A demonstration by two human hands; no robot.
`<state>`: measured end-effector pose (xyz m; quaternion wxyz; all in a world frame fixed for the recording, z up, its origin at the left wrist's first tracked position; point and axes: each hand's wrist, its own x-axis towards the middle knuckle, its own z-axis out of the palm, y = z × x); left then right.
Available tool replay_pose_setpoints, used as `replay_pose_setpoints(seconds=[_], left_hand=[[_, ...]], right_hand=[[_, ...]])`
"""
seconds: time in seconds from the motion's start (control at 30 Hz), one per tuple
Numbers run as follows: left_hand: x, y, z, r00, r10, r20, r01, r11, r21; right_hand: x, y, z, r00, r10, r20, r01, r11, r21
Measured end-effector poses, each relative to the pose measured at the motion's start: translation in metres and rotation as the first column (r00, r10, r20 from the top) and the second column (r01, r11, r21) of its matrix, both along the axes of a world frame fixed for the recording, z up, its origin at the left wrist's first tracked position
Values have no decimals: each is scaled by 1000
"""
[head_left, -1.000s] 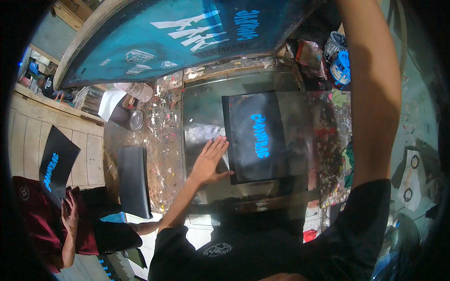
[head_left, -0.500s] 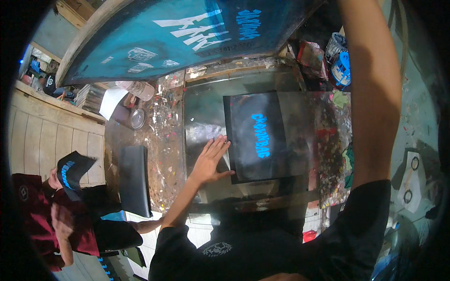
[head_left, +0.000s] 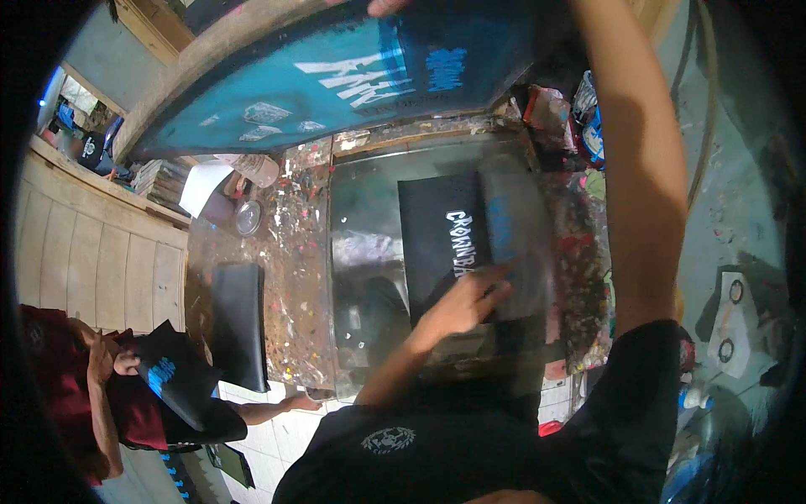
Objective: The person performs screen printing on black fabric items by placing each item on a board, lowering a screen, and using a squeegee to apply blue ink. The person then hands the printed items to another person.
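- Spanning the middle of the view: brown table (head_left: 290, 197), its top crusted with white, red and yellow paint specks; smooth grey-green panel (head_left: 361, 189) set into or upon it, cannot tell which.
- Black rectangular sheet with white lettering (head_left: 441, 197): flat on the panel.
- Dark blurred sheet with blue lettering (head_left: 501, 220): just right of the white lettering, outline smeared.
- Left hand (head_left: 462, 309): bare, across the lower white lettering; fingers partly bent, any grip on the blurred sheet cannot be told.
- Right hand (head_left: 386, 7): a sliver at the upper edge, against the wooden rim of a teal printing screen (head_left: 260, 80) tilted up; whether its fingers clasp cannot be told.
- Black folded flat piece (head_left: 237, 323): table's left side.
- Room: pale plank panelling (head_left: 101, 260); white tiled floor (head_left: 273, 441); co-worker in maroon shirt (head_left: 54, 395), holding a black blue-lettered sheet (head_left: 180, 370).
- Containers: pale plastic tub (head_left: 254, 170), table's far left, contents hidden; clear round lid (head_left: 248, 217), near it; blue-stained tub (head_left: 593, 139), far right, partly behind the arm, contents unseen; clear blue-capped bottle (head_left: 695, 398), lower right.
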<state>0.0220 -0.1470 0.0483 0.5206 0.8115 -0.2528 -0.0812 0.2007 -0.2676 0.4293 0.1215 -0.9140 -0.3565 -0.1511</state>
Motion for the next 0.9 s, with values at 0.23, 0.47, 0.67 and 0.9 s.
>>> replay_pose_setpoints(seconds=[0.23,0.47,0.67,0.9], left_hand=[[-67,75,144,304,461,834,-609,767,-202],[-108,137,68,842,123,525,-377,830,411],[-126,145,-29,844,208,495,-411,843,347],[-122,143,-16,814,207,543,-404,873,274]], right_hand=[[-133,-14,-145,964,-34,265,2,993,119],[-240,-19,-294,994,-35,99,25,995,95],[-236,-18,-356,997,-11,-79,8,999,-37],[-185,1,-392,995,-63,77,61,998,33]])
